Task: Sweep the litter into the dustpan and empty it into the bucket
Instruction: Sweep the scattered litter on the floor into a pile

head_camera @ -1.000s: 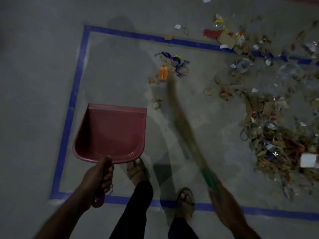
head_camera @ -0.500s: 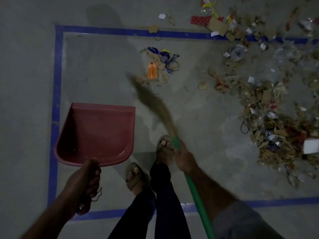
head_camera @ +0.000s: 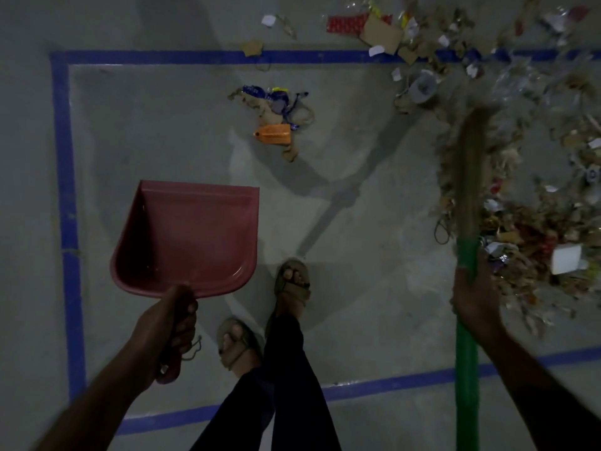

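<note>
My left hand (head_camera: 169, 323) grips the handle of a dark red dustpan (head_camera: 192, 236), held above the floor with nothing in it. My right hand (head_camera: 471, 297) grips the green handle of a broom (head_camera: 467, 359). The broom's straw head (head_camera: 471, 164) reaches up over the big heap of paper, card and wrapper litter (head_camera: 527, 203) on the right. A smaller clump of litter with an orange bottle (head_camera: 273, 134) lies mid-floor, ahead of the dustpan. No bucket is in view.
Blue tape (head_camera: 65, 190) marks a rectangle on the grey concrete floor. My sandalled feet (head_camera: 292, 281) stand between the dustpan and the broom. More scraps lie past the far tape line (head_camera: 357, 24).
The broom has swung from the middle of the floor, near the orange bottle, over to the right onto the big heap. The dustpan stays in my left hand, little moved.
</note>
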Tool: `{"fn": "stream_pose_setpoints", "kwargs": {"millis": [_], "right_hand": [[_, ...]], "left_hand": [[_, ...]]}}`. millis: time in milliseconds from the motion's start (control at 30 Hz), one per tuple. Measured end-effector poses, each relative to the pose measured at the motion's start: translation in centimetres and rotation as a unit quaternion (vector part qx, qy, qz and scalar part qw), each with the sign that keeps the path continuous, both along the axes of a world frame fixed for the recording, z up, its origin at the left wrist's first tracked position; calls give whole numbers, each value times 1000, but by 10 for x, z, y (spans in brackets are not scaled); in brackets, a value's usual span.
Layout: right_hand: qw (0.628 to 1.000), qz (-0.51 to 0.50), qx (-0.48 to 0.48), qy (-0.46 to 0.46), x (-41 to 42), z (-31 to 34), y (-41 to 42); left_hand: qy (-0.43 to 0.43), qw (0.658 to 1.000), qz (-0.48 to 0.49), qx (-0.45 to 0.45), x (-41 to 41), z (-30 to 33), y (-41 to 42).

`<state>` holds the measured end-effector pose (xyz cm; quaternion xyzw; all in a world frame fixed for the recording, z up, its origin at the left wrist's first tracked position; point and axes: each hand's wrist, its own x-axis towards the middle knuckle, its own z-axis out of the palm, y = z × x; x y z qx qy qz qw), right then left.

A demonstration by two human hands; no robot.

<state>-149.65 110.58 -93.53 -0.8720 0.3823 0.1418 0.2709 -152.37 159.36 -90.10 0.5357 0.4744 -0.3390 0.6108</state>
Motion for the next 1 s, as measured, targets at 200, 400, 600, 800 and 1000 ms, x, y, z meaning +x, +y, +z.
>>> {"fn": "stream_pose_setpoints", "kwargs": {"millis": [200,400,600,800,1000], "right_hand": [[987,127,65,79,-78,29,86],[933,261,64,239,-111,-7,141],[975,89,15,201,-47,-9,96],[990,112,44,77,-21,9,119],[907,392,139,66,-5,-34,224]], "left_hand": [[-9,1000,8,7,22,14,18],[21,1000,15,17,18,21,51],[30,999,28,23,-3,23,69],[25,996,84,-8,-14,13,66],[19,997,71,4,-2,13,68]]}}
